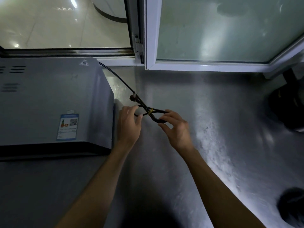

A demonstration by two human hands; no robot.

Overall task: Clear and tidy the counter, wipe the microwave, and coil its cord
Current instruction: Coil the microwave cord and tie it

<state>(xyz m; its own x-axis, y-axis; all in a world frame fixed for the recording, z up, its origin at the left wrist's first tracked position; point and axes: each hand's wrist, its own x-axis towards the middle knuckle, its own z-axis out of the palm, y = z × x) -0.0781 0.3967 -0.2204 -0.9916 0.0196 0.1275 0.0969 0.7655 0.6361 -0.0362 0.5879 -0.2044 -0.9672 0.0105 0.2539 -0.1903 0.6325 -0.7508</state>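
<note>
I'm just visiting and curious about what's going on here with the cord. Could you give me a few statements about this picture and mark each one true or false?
1. Both hands, left hand and right hand, are on the bundled black power cord. True.
2. A yellow tie is wrapped around the middle of the cord bundle. True.
3. The cord is fully detached from the grey metal microwave. False: it runs up to the microwave's back corner.
4. The microwave sits to the right of the hands. False: it is on the left.
5. The cord bundle is over the bare stainless steel counter, beside the microwave. True.
6. The left hand holds a cloth. False: it holds only the cord.
</note>
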